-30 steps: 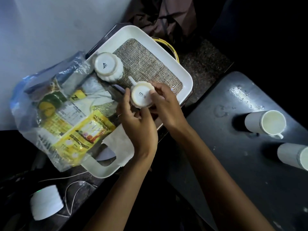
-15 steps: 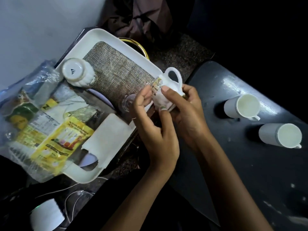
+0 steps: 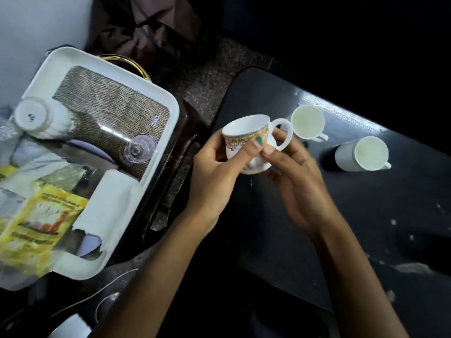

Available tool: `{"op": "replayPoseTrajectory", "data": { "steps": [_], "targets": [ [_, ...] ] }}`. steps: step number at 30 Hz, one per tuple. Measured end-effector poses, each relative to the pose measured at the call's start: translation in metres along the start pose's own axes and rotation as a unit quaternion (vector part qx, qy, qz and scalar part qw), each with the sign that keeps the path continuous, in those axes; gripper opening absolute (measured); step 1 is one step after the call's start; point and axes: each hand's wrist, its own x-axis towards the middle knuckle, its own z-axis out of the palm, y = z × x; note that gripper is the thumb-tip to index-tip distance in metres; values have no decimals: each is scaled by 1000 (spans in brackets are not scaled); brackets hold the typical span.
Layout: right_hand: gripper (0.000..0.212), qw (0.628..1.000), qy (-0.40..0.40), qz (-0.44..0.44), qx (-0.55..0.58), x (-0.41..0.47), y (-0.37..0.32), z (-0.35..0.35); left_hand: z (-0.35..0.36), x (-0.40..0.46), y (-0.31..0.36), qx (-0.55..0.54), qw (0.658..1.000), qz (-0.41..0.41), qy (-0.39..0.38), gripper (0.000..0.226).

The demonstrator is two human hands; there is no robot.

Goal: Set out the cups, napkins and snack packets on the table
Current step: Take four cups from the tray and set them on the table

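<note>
A person's two bare hands hold a small white cup [image 3: 246, 132] over the near edge of a dark tabletop [image 3: 366, 215]. The cup is tilted, its mouth up and to the left, a patterned band running under the rim and its looped handle pointing right. The left hand [image 3: 214, 172] wraps the cup's body from below and the left, fingers [image 3: 253, 145] curled closed around it — one nail painted green lies across the band. The right hand [image 3: 297, 176] steadies the cup's right side, its fingers pressed against it just below the handle, closed on it too.

Two more white cups stand on the tabletop beyond the hands: the nearer cup [image 3: 308, 121] just behind the held one, the farther cup [image 3: 364, 153] off to the right, the two a little apart.

To the left sits a white tray [image 3: 168, 132] lined with a burlap mat [image 3: 109, 111]. On it an upturned cup [image 3: 36, 117] shows a small dark mark on its base — too small to read. A wine glass [image 3: 139, 150] lies on its side on the mat, beside a white napkin [image 3: 107, 206] and yellow snack packets [image 3: 41, 223] whose print is blurred. A small label on the mat cannot be read.
</note>
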Motion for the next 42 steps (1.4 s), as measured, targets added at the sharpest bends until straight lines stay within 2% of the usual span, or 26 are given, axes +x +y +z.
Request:
{"op": "replayPoseTrajectory", "data": {
  "steps": [3, 7, 11, 14, 20, 26, 33, 42],
  "targets": [
    [46, 999, 20, -33, -35, -13, -3, -19, 7, -1, -5, 26, 999, 29, -38, 39],
    [49, 986, 36, -87, -141, -32, -9, -42, 11, -1, -14, 126, 985, 74, -95, 60],
    [70, 960, 48, -71, -265, -37, 1, -58, 11, 1, -24, 192, 964, 79, -169, 69],
    [74, 940, 77, -67, -324, -35, 18, -65, 13, 4, -38, 207, 958, 63, -190, 73],
    [66, 930, 144, -62, -334, -24, 53, -82, 28, 12, -78, 228, 955, 44, -182, 77],
    [62, 913, 175, -78, -361, -12, 72, -98, 36, 32, -97, 317, 927, 69, -186, 79],
    [64, 897, 163, -75, -403, 2, 78, -106, 36, 46, -103, 410, 887, 105, -187, 78],
    [60, 903, 153, -71, -396, 4, 77, -108, 30, 51, -106, 396, 891, 95, -198, 77]
  ]
}}
